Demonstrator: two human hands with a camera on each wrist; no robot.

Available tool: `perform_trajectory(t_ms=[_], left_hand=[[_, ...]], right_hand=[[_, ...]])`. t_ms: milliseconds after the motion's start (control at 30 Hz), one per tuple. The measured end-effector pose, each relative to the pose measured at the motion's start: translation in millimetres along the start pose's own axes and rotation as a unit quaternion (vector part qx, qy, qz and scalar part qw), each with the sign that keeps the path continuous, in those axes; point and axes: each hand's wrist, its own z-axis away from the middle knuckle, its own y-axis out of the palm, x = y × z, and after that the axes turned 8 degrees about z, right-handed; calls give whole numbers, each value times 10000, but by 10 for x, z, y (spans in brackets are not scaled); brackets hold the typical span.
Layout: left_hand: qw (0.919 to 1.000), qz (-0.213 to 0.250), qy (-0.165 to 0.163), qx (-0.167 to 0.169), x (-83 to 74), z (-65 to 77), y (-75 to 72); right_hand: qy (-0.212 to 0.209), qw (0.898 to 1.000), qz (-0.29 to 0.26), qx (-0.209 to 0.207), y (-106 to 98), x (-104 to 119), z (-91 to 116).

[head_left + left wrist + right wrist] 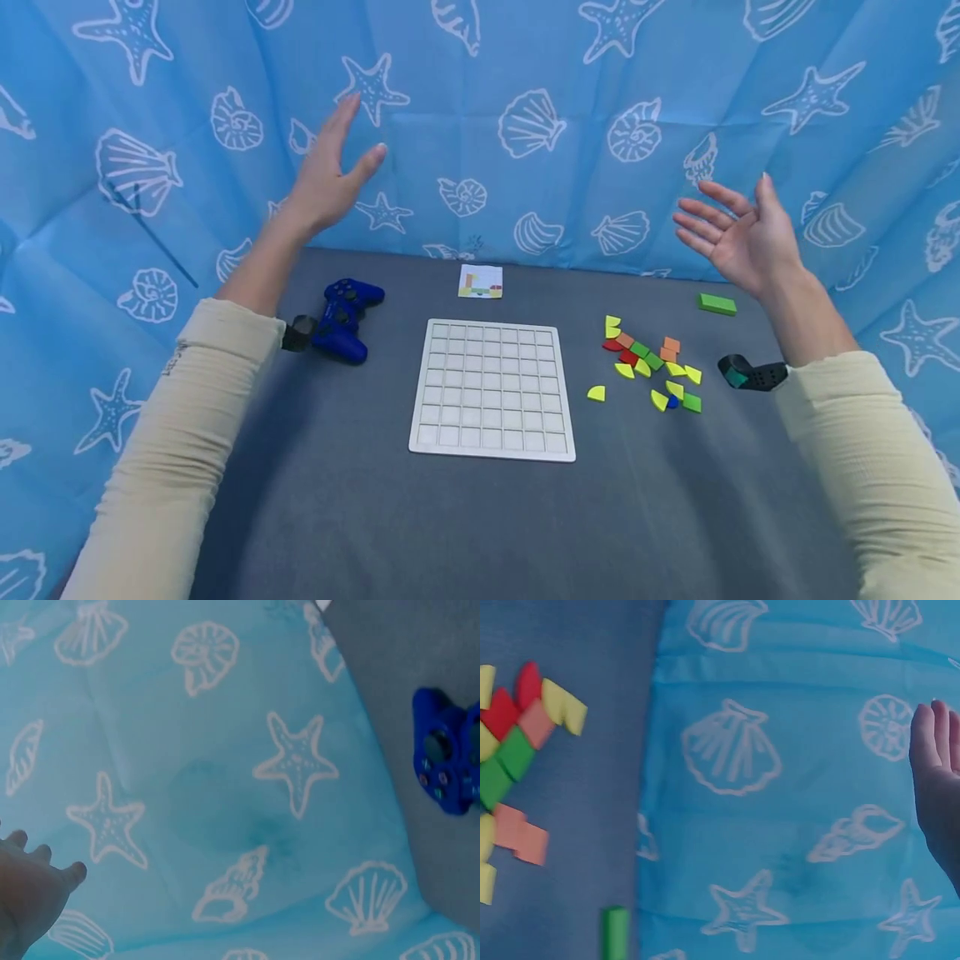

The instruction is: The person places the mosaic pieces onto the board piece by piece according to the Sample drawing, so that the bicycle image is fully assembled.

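Both hands are raised over the far part of the grey table, holding nothing. In the head view the left hand [330, 175] is up at the left with its fingers straight and thumb apart, beyond a blue game controller [343, 321]. The right hand [742, 229] is up at the right, palm turned inward, fingers relaxed. Nearest to it are a green block [717, 304] and a scatter of small flat pieces: yellow quarter-rounds [624, 370], orange squares [671, 343], green squares [692, 403] and red pieces [628, 357]. A white grid board [491, 390] lies between the arms.
Behind the board lies a small card [480, 282] with a coloured pattern. A blue curtain [450, 125] printed with shells and starfish hangs along the table's back and sides. A blue piece [672, 402] is partly hidden beneath yellow ones.
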Motion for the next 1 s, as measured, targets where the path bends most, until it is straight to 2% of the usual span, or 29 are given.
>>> perform_trajectory(t_ms=[133, 300, 400, 467, 633, 800, 900, 1000], left_hand=[[9986, 145, 493, 152, 44, 114, 164], [9928, 372, 941, 641, 171, 277, 482], [9900, 375, 895, 1024, 283, 402, 691], [9881, 230, 790, 1299, 365, 474, 819], [9796, 53, 562, 1927, 587, 605, 1064], [9716, 102, 240, 2353, 826, 741, 1219], [9637, 13, 120, 2668, 946, 819, 1282], [9516, -148, 17, 3070, 1015, 889, 1346]], right_hand=[[257, 9986, -249, 379, -225, -213, 91], [457, 9947, 17, 923, -452, -560, 128], [639, 9892, 315, 1282, -562, -781, 138], [803, 9855, 573, 1382, -622, -919, 145], [1172, 9784, 1262, 1141, -748, -1210, 173], [1339, 9676, 1879, 1022, -800, -1423, 200], [1476, 9565, 2340, 925, -791, -1525, 195], [1600, 9427, 2813, 816, -783, -1592, 199]])
